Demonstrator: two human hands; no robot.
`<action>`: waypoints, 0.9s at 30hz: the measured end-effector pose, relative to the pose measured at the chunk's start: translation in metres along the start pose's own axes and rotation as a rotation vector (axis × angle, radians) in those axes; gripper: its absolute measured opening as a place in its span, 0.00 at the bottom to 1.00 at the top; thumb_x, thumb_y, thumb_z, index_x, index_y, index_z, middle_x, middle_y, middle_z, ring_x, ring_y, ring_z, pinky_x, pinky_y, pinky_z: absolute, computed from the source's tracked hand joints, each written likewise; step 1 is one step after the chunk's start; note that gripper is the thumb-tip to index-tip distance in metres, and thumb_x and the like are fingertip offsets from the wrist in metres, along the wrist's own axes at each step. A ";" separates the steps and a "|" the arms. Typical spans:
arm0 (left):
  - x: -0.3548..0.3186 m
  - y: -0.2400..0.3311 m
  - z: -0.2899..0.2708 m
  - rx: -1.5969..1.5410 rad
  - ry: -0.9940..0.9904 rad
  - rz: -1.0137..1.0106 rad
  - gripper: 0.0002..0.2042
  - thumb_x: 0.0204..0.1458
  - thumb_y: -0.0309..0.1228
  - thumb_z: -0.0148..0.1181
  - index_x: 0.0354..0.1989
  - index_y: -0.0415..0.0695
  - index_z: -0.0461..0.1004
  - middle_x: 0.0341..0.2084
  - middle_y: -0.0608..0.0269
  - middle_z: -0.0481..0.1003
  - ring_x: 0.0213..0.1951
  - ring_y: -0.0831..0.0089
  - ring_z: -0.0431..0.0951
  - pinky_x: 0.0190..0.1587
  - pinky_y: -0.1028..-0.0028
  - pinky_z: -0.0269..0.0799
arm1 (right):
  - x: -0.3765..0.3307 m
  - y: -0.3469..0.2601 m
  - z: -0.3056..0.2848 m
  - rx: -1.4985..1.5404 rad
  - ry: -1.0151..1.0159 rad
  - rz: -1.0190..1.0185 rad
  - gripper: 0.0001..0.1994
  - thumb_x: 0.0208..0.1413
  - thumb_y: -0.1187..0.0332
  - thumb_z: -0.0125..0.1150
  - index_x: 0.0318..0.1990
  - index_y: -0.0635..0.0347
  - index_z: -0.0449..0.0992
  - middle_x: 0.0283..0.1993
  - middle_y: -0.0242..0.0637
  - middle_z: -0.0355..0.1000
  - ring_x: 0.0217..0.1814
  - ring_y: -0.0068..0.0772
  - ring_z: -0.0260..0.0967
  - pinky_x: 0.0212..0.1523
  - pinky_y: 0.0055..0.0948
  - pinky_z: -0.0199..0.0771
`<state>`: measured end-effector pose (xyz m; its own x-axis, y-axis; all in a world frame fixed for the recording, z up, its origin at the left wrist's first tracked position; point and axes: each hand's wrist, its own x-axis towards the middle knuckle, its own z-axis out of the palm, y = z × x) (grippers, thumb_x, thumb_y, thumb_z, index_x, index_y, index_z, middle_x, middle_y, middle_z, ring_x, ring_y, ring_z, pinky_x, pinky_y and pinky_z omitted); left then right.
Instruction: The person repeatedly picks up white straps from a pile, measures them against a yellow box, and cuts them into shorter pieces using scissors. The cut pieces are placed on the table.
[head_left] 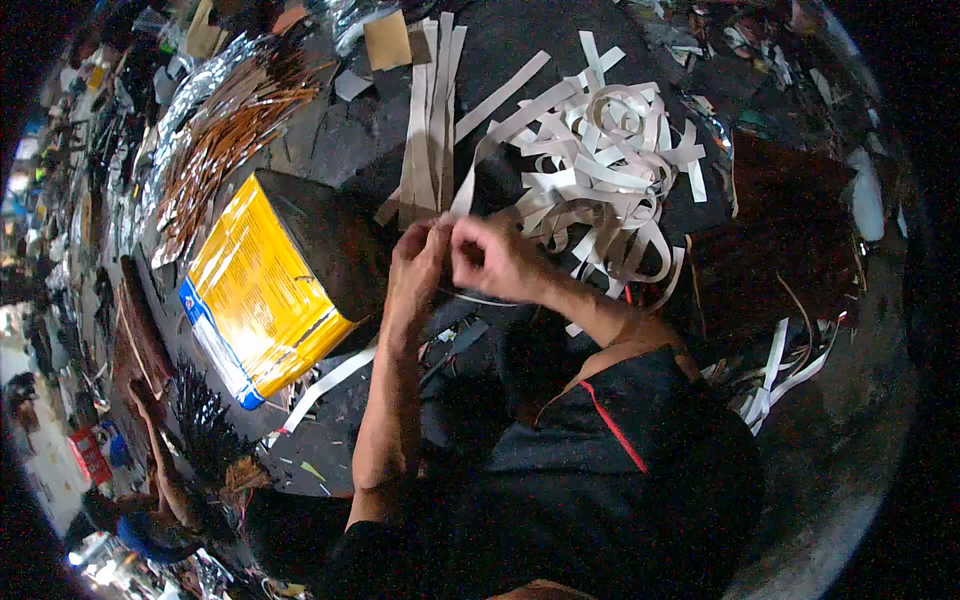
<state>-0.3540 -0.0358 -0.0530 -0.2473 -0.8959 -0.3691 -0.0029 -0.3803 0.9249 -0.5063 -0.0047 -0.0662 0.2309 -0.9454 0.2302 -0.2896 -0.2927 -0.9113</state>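
My left hand (415, 265) and my right hand (495, 260) are close together in the middle, with fingers pinched. A white strip (464, 192) runs from my fingertips up towards a heap of curled white strips (610, 140) at the right. My right hand grips its end; my left fingers are closed beside it, and what they hold is too small to make out. Just beyond my hands lies a row of straight white strips (432, 120). Left of my left hand stands a yellow and blue tin (260, 295) with a dark side.
At the far left lies a bundle of brown and silvery strips (235, 125). Brown sheets (780, 230) lie at the right, with more white strips (775, 375) below them. A tan square piece (388, 40) is at the top. Another person's arm (160, 450) shows at the lower left.
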 end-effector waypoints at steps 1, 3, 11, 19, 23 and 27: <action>0.001 0.003 0.000 0.013 -0.026 -0.016 0.10 0.54 0.32 0.56 0.39 0.38 0.73 0.29 0.67 0.74 0.30 0.82 0.71 0.34 0.79 0.67 | -0.004 -0.002 0.004 -0.086 -0.047 -0.010 0.07 0.46 0.73 0.58 0.32 0.62 0.68 0.26 0.28 0.65 0.31 0.23 0.67 0.32 0.30 0.68; -0.007 0.011 -0.004 0.001 -0.068 -0.071 0.10 0.54 0.31 0.56 0.38 0.38 0.73 0.29 0.67 0.74 0.30 0.82 0.71 0.33 0.80 0.66 | -0.013 0.012 0.004 0.008 0.002 0.173 0.12 0.52 0.62 0.59 0.37 0.62 0.71 0.32 0.30 0.69 0.34 0.27 0.69 0.35 0.28 0.70; -0.017 0.009 -0.003 0.726 -1.069 -0.008 0.12 0.52 0.28 0.57 0.45 0.42 0.71 0.35 0.63 0.74 0.39 0.73 0.73 0.44 0.74 0.69 | 0.036 0.069 -0.093 1.022 0.628 0.626 0.27 0.64 0.45 0.37 0.48 0.62 0.69 0.26 0.32 0.67 0.24 0.24 0.65 0.32 0.29 0.71; 0.005 0.026 0.005 -0.183 -0.149 0.177 0.23 0.62 0.46 0.40 0.53 0.40 0.67 0.42 0.56 0.73 0.43 0.67 0.74 0.47 0.69 0.70 | 0.018 -0.006 -0.082 0.422 -0.199 0.460 0.27 0.64 0.47 0.39 0.39 0.67 0.73 0.11 0.25 0.55 0.10 0.17 0.54 0.15 0.20 0.60; -0.005 0.063 -0.006 -0.276 0.025 0.238 0.21 0.63 0.45 0.42 0.48 0.39 0.71 0.36 0.61 0.75 0.38 0.75 0.74 0.43 0.74 0.70 | 0.009 0.001 -0.078 0.291 -0.193 0.476 0.21 0.65 0.54 0.42 0.36 0.66 0.72 0.12 0.26 0.57 0.11 0.16 0.55 0.14 0.19 0.57; -0.013 0.069 -0.019 0.026 0.124 0.237 0.13 0.59 0.37 0.54 0.38 0.38 0.76 0.27 0.68 0.76 0.32 0.82 0.74 0.38 0.81 0.70 | 0.020 -0.009 -0.085 0.125 -0.269 0.435 0.19 0.65 0.56 0.43 0.35 0.63 0.71 0.13 0.27 0.58 0.12 0.15 0.56 0.14 0.19 0.57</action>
<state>-0.3322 -0.0548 0.0140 -0.1237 -0.9810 -0.1493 0.0155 -0.1523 0.9882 -0.5781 -0.0336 -0.0245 0.3487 -0.9007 -0.2592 -0.3023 0.1537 -0.9408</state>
